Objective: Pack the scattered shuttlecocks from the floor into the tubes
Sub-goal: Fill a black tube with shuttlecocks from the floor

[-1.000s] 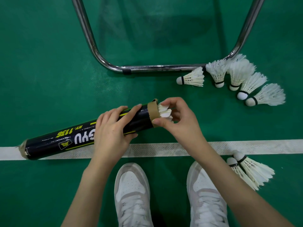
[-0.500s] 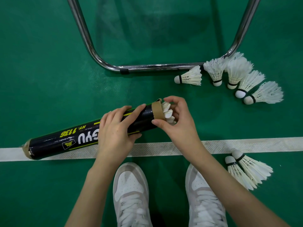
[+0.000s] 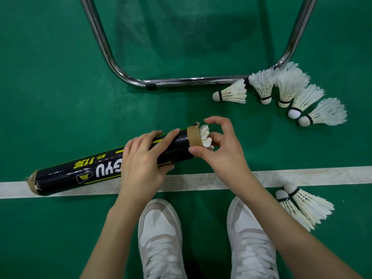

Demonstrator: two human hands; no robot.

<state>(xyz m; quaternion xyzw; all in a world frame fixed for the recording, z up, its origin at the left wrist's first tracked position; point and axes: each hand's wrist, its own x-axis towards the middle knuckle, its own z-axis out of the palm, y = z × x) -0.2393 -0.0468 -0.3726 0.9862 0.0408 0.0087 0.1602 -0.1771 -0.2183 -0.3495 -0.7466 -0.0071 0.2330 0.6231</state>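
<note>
My left hand curls over the middle of the tube, a long black cardboard cylinder with yellow print and tan tape at both ends, lying slanted with its closed end on the white line. My right hand sits at the tube's open end, thumb against the taped rim, fingers curled round the white feathers of the shuttlecock that sticks out of the mouth. Beyond the tube, five shuttlecocks lie in a curved row on the green textured floor, against the corner of a shiny bent steel frame. Between that row and the tube is bare floor. Two more lie just past the line, right of my white shoes.
</note>
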